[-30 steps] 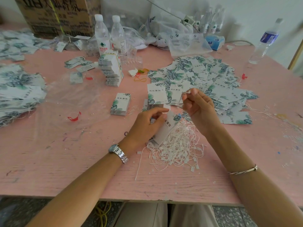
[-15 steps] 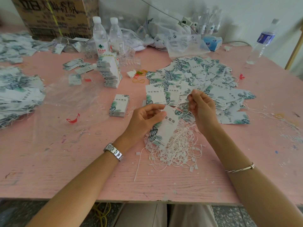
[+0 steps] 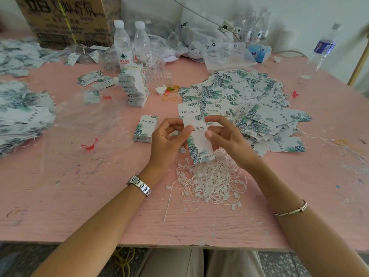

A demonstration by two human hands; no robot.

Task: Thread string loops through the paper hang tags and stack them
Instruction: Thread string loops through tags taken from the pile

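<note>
A white hang tag (image 3: 196, 139) with green leaf print stands nearly upright between both hands above the table. My left hand (image 3: 168, 139) pinches its left edge with thumb and fingers. My right hand (image 3: 223, 134) pinches its right edge near the top; whether a string is in those fingers I cannot tell. Under the hands lies a tangled heap of white string loops (image 3: 209, 180). A wide spread of loose tags (image 3: 249, 100) covers the table behind my right hand. A small neat stack of tags (image 3: 145, 128) lies left of my left hand.
A tall tilted stack of tags (image 3: 134, 86) stands before two water bottles (image 3: 131, 45). More tags with strings pile at the left edge (image 3: 22, 116). A clear plastic sheet (image 3: 83, 120), a red plastic clip (image 3: 89, 144), a cardboard box (image 3: 67, 19) and a bottle (image 3: 319, 50) at the far right.
The tag has been lifted from the string heap and turned upright. My right hand came in from the right and now grips the tag's other edge.
</note>
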